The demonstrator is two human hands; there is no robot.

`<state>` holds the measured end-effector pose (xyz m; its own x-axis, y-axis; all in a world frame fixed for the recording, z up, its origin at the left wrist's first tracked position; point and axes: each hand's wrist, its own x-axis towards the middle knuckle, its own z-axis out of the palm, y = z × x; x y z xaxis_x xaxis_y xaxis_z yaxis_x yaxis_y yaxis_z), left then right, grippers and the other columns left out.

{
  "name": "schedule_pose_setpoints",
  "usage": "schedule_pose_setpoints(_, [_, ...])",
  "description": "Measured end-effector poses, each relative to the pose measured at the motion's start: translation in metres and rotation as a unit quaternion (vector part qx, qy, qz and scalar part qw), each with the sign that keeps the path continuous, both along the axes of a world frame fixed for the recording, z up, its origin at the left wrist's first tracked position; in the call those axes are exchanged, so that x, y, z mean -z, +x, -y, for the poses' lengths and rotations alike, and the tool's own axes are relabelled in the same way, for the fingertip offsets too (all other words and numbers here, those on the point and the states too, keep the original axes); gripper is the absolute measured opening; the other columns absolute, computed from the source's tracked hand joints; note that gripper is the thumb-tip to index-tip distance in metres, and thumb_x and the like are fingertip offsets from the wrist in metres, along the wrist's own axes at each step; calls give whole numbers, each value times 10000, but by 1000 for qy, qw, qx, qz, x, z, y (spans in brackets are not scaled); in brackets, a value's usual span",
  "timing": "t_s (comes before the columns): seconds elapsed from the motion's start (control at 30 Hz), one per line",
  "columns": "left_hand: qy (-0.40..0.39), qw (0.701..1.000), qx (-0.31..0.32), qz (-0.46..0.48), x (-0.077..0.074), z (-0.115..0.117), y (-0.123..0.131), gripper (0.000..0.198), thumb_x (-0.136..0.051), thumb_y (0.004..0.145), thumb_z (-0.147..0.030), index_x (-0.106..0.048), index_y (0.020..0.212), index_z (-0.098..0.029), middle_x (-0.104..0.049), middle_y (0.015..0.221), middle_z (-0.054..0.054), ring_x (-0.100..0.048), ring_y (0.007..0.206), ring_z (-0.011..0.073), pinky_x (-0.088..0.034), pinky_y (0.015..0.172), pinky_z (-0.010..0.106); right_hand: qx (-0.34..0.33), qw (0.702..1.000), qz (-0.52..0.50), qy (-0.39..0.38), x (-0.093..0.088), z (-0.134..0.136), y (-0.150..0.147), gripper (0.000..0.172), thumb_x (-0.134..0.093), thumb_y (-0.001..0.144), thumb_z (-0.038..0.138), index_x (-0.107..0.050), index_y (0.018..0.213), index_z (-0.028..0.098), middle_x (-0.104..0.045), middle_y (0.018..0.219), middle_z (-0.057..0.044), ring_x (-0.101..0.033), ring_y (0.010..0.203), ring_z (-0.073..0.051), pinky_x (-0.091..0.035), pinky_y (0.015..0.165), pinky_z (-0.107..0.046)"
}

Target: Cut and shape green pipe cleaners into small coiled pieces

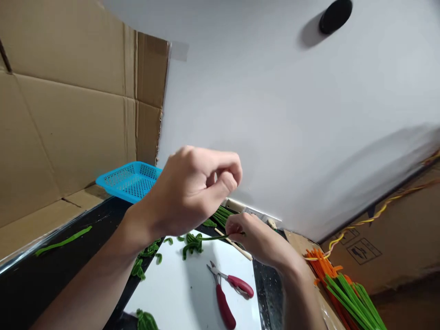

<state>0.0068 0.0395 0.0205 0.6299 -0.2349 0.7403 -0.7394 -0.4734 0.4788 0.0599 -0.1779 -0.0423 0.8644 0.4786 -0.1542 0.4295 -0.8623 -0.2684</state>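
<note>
stem [213,238], thin and green, is running almost crosswise over the white board [175,284], its right end sitting in our right hand [256,238] and its left end meeting a cluster of curled green pieces [193,243]. we are seeing that cluster lying to the left of the right hand and, in the view, below our left hand [192,192]; whether it is resting on the board or hanging just above, we are not managing to tell. the right hand is lying nearer along the stem's own line: its thumb and fingers are pinching the stem, its forearm slanting in from the lower right. our left hand is hovering higher and closer to us, apart from the right one, its index finger curling over and its thumb pressing up to meet it; nothing is showing between them. red-handled pliers [223,301] are lying on the board below the cluster, jaws parted, nose pointing roughly toward it. loose green curls [137,269] are lying along the board's left edge, and a blue basket [117,192] is standing beyond the left wrist.
</note>
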Motion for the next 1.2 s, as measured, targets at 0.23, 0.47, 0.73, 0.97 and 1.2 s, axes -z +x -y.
schedule_pose_setpoints(0.23, [161, 966, 35, -198, -1, 4, -4, 378, -425, 1057, -535, -713, 1070, -290, -713, 1026, -46, -598, 919, 119, -354, 749, 265, -6, 948, 147, 282, -38, 36, -39, 195, -639, 1026, 410, -735, 979, 248, -709, 925, 48, -654, 845, -79, -482, 689, -180])
schedule_pose_setpoints(0.47, [160, 952, 105, -240, 1, 2, -2, 413, -442, 1065, -515, -633, 862, -210, -663, 912, -49, -512, 863, 96, -346, 776, 250, -73, 853, 405, 321, -49, 32, -59, 107, -690, 1016, 223, -703, 1080, 307, -699, 1060, 80, -659, 991, -65, -507, 892, -188])
schedule_pose_setpoints(0.73, [25, 942, 196, -270, -7, 4, -19, 360, -536, 1045, -466, -643, 842, -189, -634, 965, -32, -553, 856, 54, -421, 761, 144, -26, 740, 625, 248, -52, 25, -69, 194, -729, 970, 150, -789, 1036, 322, -584, 1239, -23, -456, 1175, -206, -383, 961, -325])
schedule_pose_setpoints(0.97, [7, 932, 271, -240, 1, 1, -8, 366, -579, 1022, -505, -766, 895, -217, -633, 1334, 5, -522, 1377, 134, -490, 1040, 140, -73, 781, 576, 231, -54, 15, -75, 144, -638, 1022, 132, -726, 1109, 207, -571, 855, 1, -458, 824, -104, -359, 783, -284])
schedule_pose_setpoints(1.2, [-14, 883, 385, -268, 3, 3, 3, 339, -590, 1028, -445, -837, 1085, -220, -561, 1526, 64, -509, 1453, 218, -478, 1199, 291, -84, 821, 430, 366, -54, 9, -75, 108, -639, 1011, 164, -718, 1021, 237, -601, 774, 58, -511, 708, -49, -421, 679, -209])
